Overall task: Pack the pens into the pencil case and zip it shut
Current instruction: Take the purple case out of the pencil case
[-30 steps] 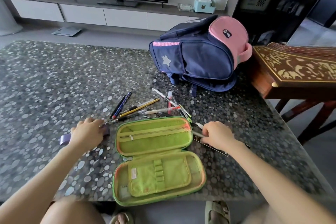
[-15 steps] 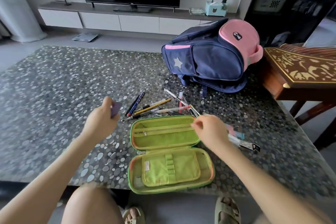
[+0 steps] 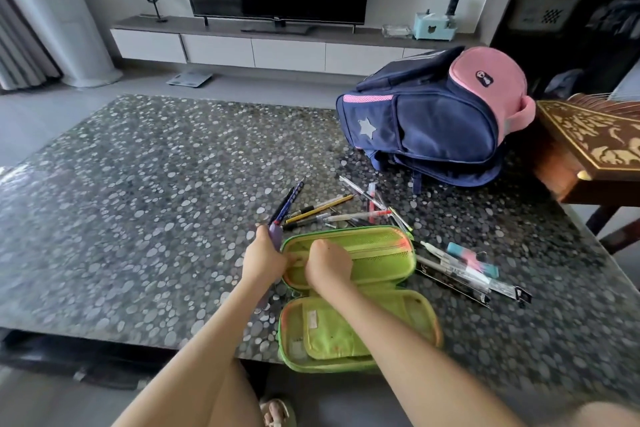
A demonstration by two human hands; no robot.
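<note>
The green pencil case (image 3: 384, 255) lies open on the pebble-patterned table (image 3: 145, 204), lid half farther, base half (image 3: 412, 319) nearer. My left hand (image 3: 264, 262) grips a flat purple item (image 3: 275, 236) and rests against the lid's left rim. My right hand (image 3: 328, 266) is curled over the left end of the lid's inner zip pocket, fingers pinched there; what they pinch is hidden. Several loose pens and pencils (image 3: 329, 211) lie just behind the case. More pens (image 3: 464, 270) lie to its right.
A navy and pink backpack (image 3: 433, 121) sits at the back right of the table. A carved wooden piece of furniture (image 3: 595, 142) borders the table's right edge. A pastel eraser-like block (image 3: 472, 258) lies among the right-hand pens. My knees are below the near edge.
My right hand has slid from the right end of the lid's zip pocket to its left end. My left hand has brought the purple item from the table up to the case's left rim.
</note>
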